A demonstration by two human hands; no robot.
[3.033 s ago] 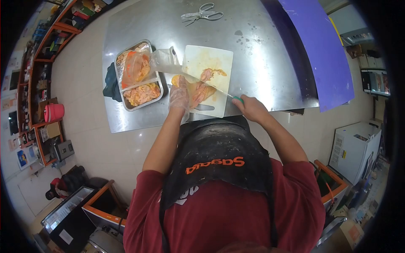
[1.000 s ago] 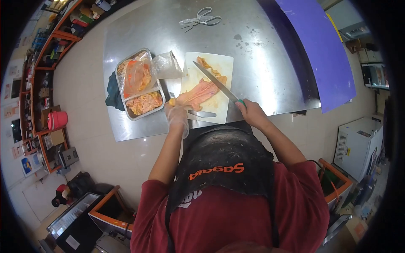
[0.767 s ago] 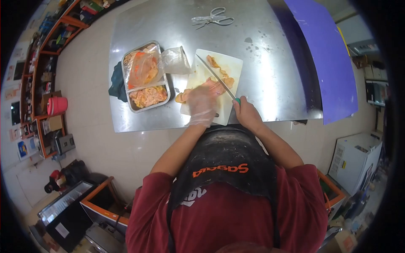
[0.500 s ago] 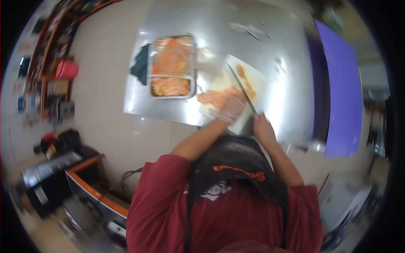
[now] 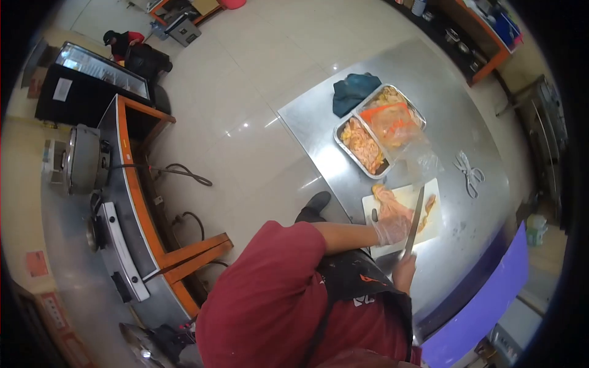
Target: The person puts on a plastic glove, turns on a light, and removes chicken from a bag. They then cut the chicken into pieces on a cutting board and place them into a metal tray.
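My left hand (image 5: 392, 231), in a clear plastic glove, is closed over a piece of raw chicken (image 5: 389, 204) on the white cutting board (image 5: 433, 222). The grip of its fingers is partly hidden. My right hand (image 5: 403, 271) is wrapped round the handle of a long knife (image 5: 418, 213). The blade points away from me, over the board and just right of my left hand. Beyond it, a thin strip of meat (image 5: 429, 207) lies near the board's right side.
A metal tray (image 5: 337, 136) of raw meat pieces stands behind the board, with a clear plastic bag (image 5: 424, 161) across it. Kitchen scissors (image 5: 471, 178) lie to the right, a dark green cloth (image 5: 354, 92) behind. A purple panel (image 5: 485, 297) borders the table. Another person (image 5: 127, 44) is far left.
My view has swung left, so the table now sits further right and the counter and other person show. Both hands remain at the board, the knife still in my right hand.
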